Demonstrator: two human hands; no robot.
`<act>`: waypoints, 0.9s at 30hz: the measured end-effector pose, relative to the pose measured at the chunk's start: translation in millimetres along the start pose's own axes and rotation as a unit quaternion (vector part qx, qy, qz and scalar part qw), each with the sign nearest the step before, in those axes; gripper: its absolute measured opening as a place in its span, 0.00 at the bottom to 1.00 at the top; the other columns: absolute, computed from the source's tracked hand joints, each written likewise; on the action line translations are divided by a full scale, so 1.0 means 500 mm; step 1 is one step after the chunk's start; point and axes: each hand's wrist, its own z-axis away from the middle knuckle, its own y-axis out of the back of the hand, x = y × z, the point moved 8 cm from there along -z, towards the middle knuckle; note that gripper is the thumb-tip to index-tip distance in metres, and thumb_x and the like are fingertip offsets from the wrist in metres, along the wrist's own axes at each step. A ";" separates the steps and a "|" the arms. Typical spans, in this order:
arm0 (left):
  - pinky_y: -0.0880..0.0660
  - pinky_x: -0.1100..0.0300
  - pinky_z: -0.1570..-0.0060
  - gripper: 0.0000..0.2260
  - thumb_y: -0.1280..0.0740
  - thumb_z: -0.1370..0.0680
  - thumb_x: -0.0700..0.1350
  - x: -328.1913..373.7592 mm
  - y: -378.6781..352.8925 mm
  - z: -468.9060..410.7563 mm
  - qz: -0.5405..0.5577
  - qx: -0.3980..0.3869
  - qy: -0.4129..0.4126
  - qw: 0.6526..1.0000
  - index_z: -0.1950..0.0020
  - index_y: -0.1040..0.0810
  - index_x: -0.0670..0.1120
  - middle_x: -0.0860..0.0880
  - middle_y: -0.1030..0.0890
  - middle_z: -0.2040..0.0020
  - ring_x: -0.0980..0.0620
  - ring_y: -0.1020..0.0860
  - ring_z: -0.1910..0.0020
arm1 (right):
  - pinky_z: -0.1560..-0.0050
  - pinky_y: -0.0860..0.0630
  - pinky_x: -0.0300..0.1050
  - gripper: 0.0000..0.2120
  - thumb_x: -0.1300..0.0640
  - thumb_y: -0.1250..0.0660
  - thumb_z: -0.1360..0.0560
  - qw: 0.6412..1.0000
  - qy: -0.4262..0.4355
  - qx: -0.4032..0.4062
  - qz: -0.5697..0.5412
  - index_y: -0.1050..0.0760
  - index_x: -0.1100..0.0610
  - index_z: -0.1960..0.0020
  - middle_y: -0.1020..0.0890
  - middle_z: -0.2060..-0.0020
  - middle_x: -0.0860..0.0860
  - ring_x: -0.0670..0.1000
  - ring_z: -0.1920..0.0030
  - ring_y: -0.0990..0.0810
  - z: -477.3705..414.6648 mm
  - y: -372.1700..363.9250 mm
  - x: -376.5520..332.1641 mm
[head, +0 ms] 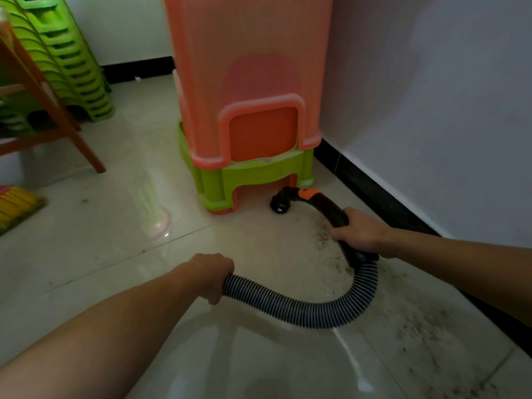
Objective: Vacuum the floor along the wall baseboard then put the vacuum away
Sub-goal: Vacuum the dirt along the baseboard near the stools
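My right hand (359,236) grips the black curved handle (328,205) of the vacuum hose, which has an orange slider on top. Its round black nozzle (279,204) points down at the tiled floor just in front of the stacked stools. My left hand (214,273) grips the ribbed grey hose (302,311), which loops on the floor between both hands. Dark dust and crumbs (414,326) lie scattered on the tiles beside the black baseboard (383,191) at the right wall. The vacuum's body is out of view.
A tall stack of orange stools on green ones (250,110) stands in the corner. More green stools (66,59) and a wooden frame (57,116) are at the left. A yellow broom head (17,205) lies at the far left.
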 end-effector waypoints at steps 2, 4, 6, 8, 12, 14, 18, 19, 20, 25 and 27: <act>0.29 0.58 0.61 0.16 0.24 0.34 0.46 -0.006 -0.005 0.003 0.001 0.008 0.003 1.000 0.52 0.28 0.52 0.54 0.29 0.63 0.51 0.25 0.59 | 0.51 0.22 0.52 0.20 0.52 0.31 0.26 0.999 0.020 0.021 0.030 0.31 0.57 0.38 0.21 0.50 0.57 0.57 0.52 0.20 -0.013 0.003 -0.026; 0.29 0.58 0.61 0.17 0.24 0.34 0.46 -0.013 -0.011 0.006 0.005 0.012 0.008 1.000 0.51 0.29 0.52 0.54 0.30 0.63 0.52 0.25 0.59 | 0.50 0.22 0.53 0.22 0.51 0.32 0.25 0.997 0.028 0.038 0.054 0.33 0.58 0.36 0.22 0.50 0.57 0.58 0.51 0.21 -0.027 0.004 -0.046; 0.29 0.58 0.61 0.18 0.24 0.34 0.47 -0.026 -0.026 0.008 0.009 0.000 0.016 1.000 0.51 0.30 0.52 0.54 0.29 0.62 0.52 0.25 0.59 | 0.50 0.22 0.52 0.23 0.51 0.32 0.25 0.997 0.028 0.041 0.054 0.34 0.59 0.35 0.22 0.49 0.58 0.58 0.50 0.21 -0.040 -0.002 -0.061; 0.29 0.58 0.61 0.19 0.23 0.35 0.47 -0.043 -0.042 0.009 0.008 -0.016 0.026 0.999 0.51 0.29 0.52 0.54 0.28 0.61 0.52 0.25 0.59 | 0.48 0.22 0.55 0.23 0.52 0.31 0.26 0.999 0.034 0.028 0.027 0.34 0.59 0.35 0.22 0.47 0.58 0.59 0.49 0.21 -0.050 -0.014 -0.070; 0.28 0.58 0.61 0.19 0.23 0.35 0.48 -0.048 -0.055 -0.006 0.018 -0.029 0.021 0.999 0.51 0.28 0.52 0.54 0.27 0.60 0.52 0.24 0.58 | 0.48 0.20 0.55 0.21 0.54 0.29 0.27 0.999 0.043 -0.014 0.006 0.32 0.56 0.38 0.22 0.50 0.56 0.57 0.51 0.21 -0.043 -0.030 -0.059; 0.28 0.58 0.61 0.18 0.23 0.35 0.47 -0.019 -0.044 -0.024 0.024 -0.024 -0.002 0.999 0.51 0.28 0.53 0.54 0.26 0.60 0.52 0.24 0.58 | 0.50 0.20 0.52 0.21 0.53 0.29 0.28 0.999 0.033 -0.018 0.029 0.32 0.55 0.39 0.22 0.51 0.55 0.55 0.52 0.20 -0.032 -0.014 -0.037; 0.28 0.57 0.61 0.19 0.24 0.35 0.47 0.073 0.002 -0.066 0.044 -0.001 -0.054 0.998 0.49 0.28 0.52 0.52 0.25 0.57 0.51 0.24 0.57 | 0.56 0.25 0.47 0.20 0.51 0.29 0.28 0.996 -0.006 0.017 0.090 0.31 0.55 0.40 0.22 0.53 0.54 0.54 0.54 0.21 -0.008 0.068 0.033; 0.28 0.57 0.61 0.18 0.24 0.35 0.47 0.098 0.015 -0.073 0.049 0.006 -0.066 0.997 0.50 0.28 0.53 0.52 0.25 0.57 0.50 0.24 0.57 | 0.55 0.25 0.47 0.20 0.51 0.29 0.28 0.994 -0.019 0.035 0.099 0.30 0.55 0.40 0.22 0.52 0.54 0.54 0.54 0.21 -0.003 0.092 0.054; 0.28 0.57 0.60 0.18 0.24 0.35 0.47 0.121 0.026 -0.079 0.053 0.013 -0.078 0.995 0.51 0.29 0.53 0.52 0.25 0.57 0.50 0.24 0.57 | 0.52 0.24 0.48 0.21 0.51 0.29 0.28 0.993 -0.033 0.052 0.097 0.30 0.55 0.39 0.21 0.51 0.54 0.55 0.52 0.21 0.002 0.114 0.077; 0.29 0.57 0.60 0.18 0.25 0.35 0.47 0.167 0.047 -0.086 0.061 0.035 -0.100 0.993 0.52 0.31 0.53 0.52 0.27 0.58 0.50 0.25 0.57 | 0.50 0.23 0.49 0.22 0.56 0.29 0.29 0.993 -0.082 0.088 0.007 0.28 0.60 0.38 0.20 0.49 0.59 0.59 0.50 0.20 -0.006 0.166 0.155; 0.28 0.57 0.61 0.18 0.25 0.35 0.47 0.146 0.048 -0.084 0.065 0.033 -0.089 0.993 0.52 0.30 0.53 0.52 0.27 0.59 0.50 0.24 0.57 | 0.57 0.23 0.46 0.20 0.58 0.29 0.29 0.992 -0.084 0.086 -0.031 0.27 0.61 0.39 0.19 0.52 0.58 0.57 0.54 0.19 -0.017 0.165 0.156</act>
